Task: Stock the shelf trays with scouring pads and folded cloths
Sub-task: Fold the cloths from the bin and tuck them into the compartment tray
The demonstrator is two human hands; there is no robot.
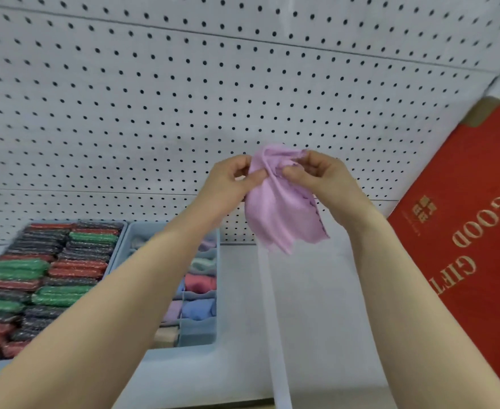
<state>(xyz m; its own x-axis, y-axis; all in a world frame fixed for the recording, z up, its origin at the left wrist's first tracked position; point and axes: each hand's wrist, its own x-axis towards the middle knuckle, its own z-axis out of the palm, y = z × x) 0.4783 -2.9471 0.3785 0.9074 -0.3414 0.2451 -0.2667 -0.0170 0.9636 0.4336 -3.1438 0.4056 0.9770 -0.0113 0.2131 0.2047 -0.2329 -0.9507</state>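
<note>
Fingers of both hands are pinching the top edge of a pink cloth [281, 208]: left hand [231, 184] is gripping the left part of the bunched edge between thumb and curled fingers, right hand [322, 178] is doing the same on the right part, thumb tips sitting near each other. Cloth is hanging loose and crumpled below the 2 hands, in the air in front of the white pegboard [183, 98], above the pale shelf surface [316, 305] and not touching it. Lower corner is dangling just right of the trays. Both forearms are reaching up from the bottom of the view, left one crossing over part of the divided tray. 2 light blue trays are sitting side by side on the shelf at left. Left tray [116, 255] is holding tight rows of scouring pads [51, 276] in green, red and dark wrappers, filling it as far as visible. Divided tray [213, 329] just to its right is holding folded cloths [200, 308] in separate compartments: blue, red, pale green, lilac, beige showing; the rest is hiding behind the arm. A red box [464, 231] printed "GOOD GIFT" in gold is leaning tilted at the right edge, well apart from the trays. A white strip [272, 320] is running along the shelf toward the camera below the cloth.
</note>
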